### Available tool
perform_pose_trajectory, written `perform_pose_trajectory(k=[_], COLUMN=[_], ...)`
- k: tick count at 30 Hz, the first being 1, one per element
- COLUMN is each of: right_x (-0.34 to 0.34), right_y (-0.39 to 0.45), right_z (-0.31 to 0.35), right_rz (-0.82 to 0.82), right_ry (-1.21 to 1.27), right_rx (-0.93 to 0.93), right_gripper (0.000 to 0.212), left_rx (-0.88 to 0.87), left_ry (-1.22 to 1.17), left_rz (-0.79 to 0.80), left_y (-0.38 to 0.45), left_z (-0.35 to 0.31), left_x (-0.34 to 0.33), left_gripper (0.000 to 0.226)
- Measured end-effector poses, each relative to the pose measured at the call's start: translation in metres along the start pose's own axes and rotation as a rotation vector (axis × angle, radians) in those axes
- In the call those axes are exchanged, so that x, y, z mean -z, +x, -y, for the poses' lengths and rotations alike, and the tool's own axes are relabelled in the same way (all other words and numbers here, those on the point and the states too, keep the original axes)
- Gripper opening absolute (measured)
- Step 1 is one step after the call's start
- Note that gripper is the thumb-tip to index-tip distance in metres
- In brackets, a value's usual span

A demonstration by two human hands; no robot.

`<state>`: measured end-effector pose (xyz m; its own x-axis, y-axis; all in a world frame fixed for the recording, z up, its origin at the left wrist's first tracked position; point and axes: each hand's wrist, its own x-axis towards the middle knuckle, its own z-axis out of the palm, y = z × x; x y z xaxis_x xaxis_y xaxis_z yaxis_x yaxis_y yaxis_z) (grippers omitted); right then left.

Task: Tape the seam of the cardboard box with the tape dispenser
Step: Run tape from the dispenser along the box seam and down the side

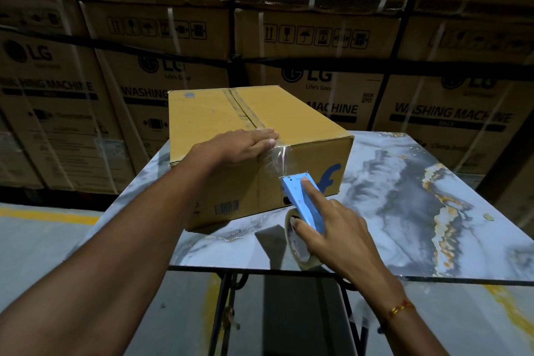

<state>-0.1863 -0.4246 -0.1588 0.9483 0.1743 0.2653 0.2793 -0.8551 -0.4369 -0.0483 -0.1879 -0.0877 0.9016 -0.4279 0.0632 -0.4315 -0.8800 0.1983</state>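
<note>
A brown cardboard box (pixel 254 153) sits on a marble-patterned table (pixel 404 211). The left hand (pixel 245 144) lies flat, fingers extended, on the box's top near edge by the taped seam (pixel 242 111). The right hand (pixel 329 228) grips a light-blue tape dispenser (pixel 300 199), fingers wrapped, index finger extended; clear tape (pixel 281 162) stretches up to the box edge.

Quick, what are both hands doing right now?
Left hand: open, flat on the brown cardboard box.
Right hand: closed on the blue tape dispenser.
</note>
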Motion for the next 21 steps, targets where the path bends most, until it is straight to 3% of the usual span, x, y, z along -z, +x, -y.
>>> perform_pose_trajectory(k=[4,8,12,21], right_x=[-0.005,0.0,0.008,-0.001], right_y=[0.007,0.017,0.028,0.055], right_z=[-0.002,-0.002,0.003,-0.008], right_rz=[0.042,0.08,0.163,0.355], right_ry=[-0.032,-0.041,-0.05,0.363], right_rx=[-0.013,-0.008,-0.004,-0.245], right_gripper=[0.07,0.069,0.066,0.055], left_rx=[0.011,0.067,0.057,0.018], left_ry=[0.001,0.07,0.143,0.229], left_rz=[0.011,0.035,-0.026,-0.052], left_y=[0.001,0.005,0.004,0.001], left_z=[-0.004,-0.013,-0.017,-0.015], left_x=[0.002,0.004,-0.005,-0.007], left_gripper=[0.06,0.08,0.081,0.084])
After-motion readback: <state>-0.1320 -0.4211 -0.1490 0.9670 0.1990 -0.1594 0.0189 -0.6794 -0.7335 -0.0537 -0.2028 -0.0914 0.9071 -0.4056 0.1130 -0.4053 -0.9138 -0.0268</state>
